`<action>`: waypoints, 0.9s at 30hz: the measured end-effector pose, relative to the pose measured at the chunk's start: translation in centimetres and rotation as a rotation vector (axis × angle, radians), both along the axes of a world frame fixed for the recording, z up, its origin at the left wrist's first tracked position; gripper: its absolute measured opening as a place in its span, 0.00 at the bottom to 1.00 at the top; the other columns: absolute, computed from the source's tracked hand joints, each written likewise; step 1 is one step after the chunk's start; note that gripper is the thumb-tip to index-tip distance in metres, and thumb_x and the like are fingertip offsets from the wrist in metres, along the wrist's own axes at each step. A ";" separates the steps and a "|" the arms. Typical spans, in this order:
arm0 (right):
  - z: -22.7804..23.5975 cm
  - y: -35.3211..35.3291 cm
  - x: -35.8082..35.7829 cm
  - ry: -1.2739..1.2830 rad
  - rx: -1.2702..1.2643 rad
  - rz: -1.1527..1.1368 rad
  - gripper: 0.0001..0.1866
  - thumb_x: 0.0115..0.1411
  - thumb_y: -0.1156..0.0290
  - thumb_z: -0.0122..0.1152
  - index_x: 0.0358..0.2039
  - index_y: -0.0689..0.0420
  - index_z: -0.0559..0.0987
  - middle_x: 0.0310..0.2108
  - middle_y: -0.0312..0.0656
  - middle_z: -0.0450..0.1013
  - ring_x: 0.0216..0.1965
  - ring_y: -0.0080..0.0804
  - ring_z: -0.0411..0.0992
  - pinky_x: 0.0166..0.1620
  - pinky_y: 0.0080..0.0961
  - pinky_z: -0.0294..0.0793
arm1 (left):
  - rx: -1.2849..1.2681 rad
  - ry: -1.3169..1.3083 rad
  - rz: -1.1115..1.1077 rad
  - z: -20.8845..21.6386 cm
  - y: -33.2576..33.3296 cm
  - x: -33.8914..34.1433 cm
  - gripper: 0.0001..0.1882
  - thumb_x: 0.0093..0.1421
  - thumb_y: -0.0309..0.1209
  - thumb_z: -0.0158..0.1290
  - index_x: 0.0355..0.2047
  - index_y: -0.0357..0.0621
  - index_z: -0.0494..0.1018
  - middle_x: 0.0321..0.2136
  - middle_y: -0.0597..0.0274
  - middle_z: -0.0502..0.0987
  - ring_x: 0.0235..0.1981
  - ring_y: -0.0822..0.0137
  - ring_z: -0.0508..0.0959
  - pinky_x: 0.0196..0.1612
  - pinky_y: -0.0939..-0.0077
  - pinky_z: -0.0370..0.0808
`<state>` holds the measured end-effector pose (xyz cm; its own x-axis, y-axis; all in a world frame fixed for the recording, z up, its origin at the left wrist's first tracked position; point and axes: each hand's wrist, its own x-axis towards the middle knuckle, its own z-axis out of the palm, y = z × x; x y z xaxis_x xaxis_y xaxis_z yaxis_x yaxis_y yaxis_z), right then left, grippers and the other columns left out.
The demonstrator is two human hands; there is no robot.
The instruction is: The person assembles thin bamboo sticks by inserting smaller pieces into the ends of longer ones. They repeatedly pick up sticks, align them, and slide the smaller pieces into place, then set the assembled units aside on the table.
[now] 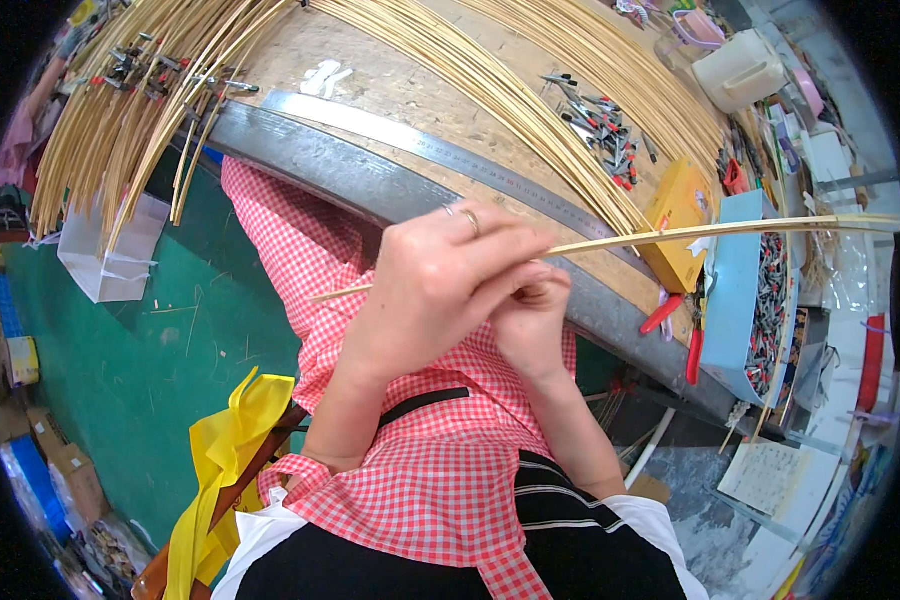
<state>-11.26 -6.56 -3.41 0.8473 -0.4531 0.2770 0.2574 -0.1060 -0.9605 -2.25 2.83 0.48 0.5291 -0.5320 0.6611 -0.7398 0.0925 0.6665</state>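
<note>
Both hands are raised over my lap, close together and in front of the bench edge. A long, thin bamboo strip runs through them, its short end poking out on the left and its long end reaching far right, where it looks split in two. My left hand, with a ring on one finger, is closed in a pinch on the strip. Just beneath its fingertips, my right hand is also closed at the strip; its fingertips are partly hidden by the left hand.
A steel ruler lies along the bench. Bundled bamboo strips cross it, and clamped strips overhang the left. Small clips lie beside a yellow box. A blue box of clips and red-handled pliers are right.
</note>
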 end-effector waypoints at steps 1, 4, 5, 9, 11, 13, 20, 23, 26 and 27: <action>0.1 0.0 0.0 0.032 0.021 0.027 0.05 0.57 0.83 0.57 0.33 0.68 0.79 0.31 0.40 0.77 0.34 0.21 0.72 0.37 0.21 0.74 | 0.006 -0.010 -0.019 -0.2 0.0 -0.2 0.14 0.45 0.23 0.63 0.35 0.40 0.80 0.27 0.57 0.80 0.28 0.61 0.80 0.32 0.73 0.77; 1.1 -1.0 -0.1 0.177 -0.102 0.108 0.07 0.55 0.84 0.57 0.35 0.69 0.78 0.31 0.41 0.77 0.34 0.23 0.73 0.37 0.21 0.74 | -0.032 -0.009 0.009 -0.3 0.4 0.0 0.11 0.45 0.21 0.63 0.32 0.40 0.80 0.25 0.58 0.79 0.26 0.62 0.80 0.30 0.74 0.76; 1.5 -2.1 -0.2 0.144 -0.155 0.089 0.07 0.55 0.84 0.57 0.35 0.69 0.78 0.32 0.42 0.77 0.32 0.24 0.74 0.36 0.22 0.75 | -0.020 -0.018 0.021 -0.2 0.6 0.1 0.11 0.45 0.21 0.63 0.31 0.40 0.80 0.25 0.58 0.79 0.26 0.62 0.80 0.30 0.74 0.76; 5.1 -5.6 -2.2 0.053 -0.042 -0.180 0.08 0.58 0.82 0.58 0.38 0.69 0.79 0.32 0.46 0.76 0.25 0.26 0.72 0.30 0.24 0.76 | 0.052 -0.051 0.073 0.4 1.5 1.0 0.09 0.45 0.20 0.62 0.30 0.40 0.80 0.24 0.58 0.79 0.25 0.62 0.79 0.28 0.74 0.74; 6.1 -6.9 -2.9 -0.159 0.201 -0.141 0.08 0.59 0.79 0.59 0.38 0.69 0.79 0.30 0.46 0.75 0.22 0.25 0.71 0.27 0.24 0.76 | 0.098 -0.045 0.076 -0.2 1.7 1.4 0.09 0.45 0.20 0.62 0.30 0.39 0.80 0.24 0.58 0.79 0.25 0.62 0.79 0.28 0.74 0.74; 6.2 -7.5 -3.2 -0.275 0.292 -0.146 0.08 0.60 0.77 0.60 0.37 0.68 0.79 0.28 0.46 0.75 0.20 0.25 0.70 0.25 0.24 0.76 | 0.141 -0.037 0.045 -0.3 1.8 1.8 0.09 0.45 0.20 0.62 0.29 0.39 0.80 0.24 0.58 0.79 0.25 0.62 0.79 0.28 0.74 0.74; 4.9 -6.7 -2.7 -0.212 0.228 -0.159 0.05 0.59 0.80 0.60 0.33 0.70 0.78 0.25 0.48 0.74 0.19 0.27 0.70 0.24 0.24 0.76 | 0.193 0.056 -0.005 -0.3 2.3 2.7 0.10 0.48 0.22 0.62 0.34 0.40 0.81 0.27 0.56 0.80 0.27 0.62 0.80 0.30 0.75 0.75; 4.3 -5.6 -2.0 -0.204 0.199 -0.087 0.04 0.57 0.82 0.59 0.32 0.70 0.78 0.26 0.48 0.74 0.20 0.27 0.71 0.25 0.23 0.76 | 0.156 0.135 -0.063 0.3 1.8 2.0 0.10 0.51 0.22 0.60 0.35 0.39 0.81 0.28 0.55 0.80 0.28 0.62 0.80 0.31 0.75 0.75; 3.9 -4.7 -1.5 -0.214 0.162 0.017 0.03 0.56 0.84 0.59 0.32 0.70 0.79 0.28 0.50 0.75 0.22 0.28 0.73 0.26 0.21 0.75 | 0.070 0.202 -0.175 0.2 1.1 1.1 0.07 0.52 0.22 0.58 0.33 0.38 0.80 0.26 0.56 0.80 0.26 0.63 0.80 0.29 0.76 0.75; 3.9 -4.5 -1.5 -0.227 0.149 0.048 0.03 0.55 0.84 0.60 0.32 0.70 0.79 0.28 0.50 0.75 0.22 0.28 0.73 0.26 0.21 0.75 | 0.079 0.217 -0.221 0.2 1.1 1.1 0.07 0.52 0.22 0.58 0.33 0.37 0.80 0.25 0.57 0.80 0.25 0.64 0.80 0.28 0.76 0.74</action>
<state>-12.73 -11.08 0.49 0.7927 -0.4639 0.3955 0.4688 0.0492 -0.8819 -1.17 3.95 0.73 0.5195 -0.6947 0.4976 -0.5472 0.1768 0.8181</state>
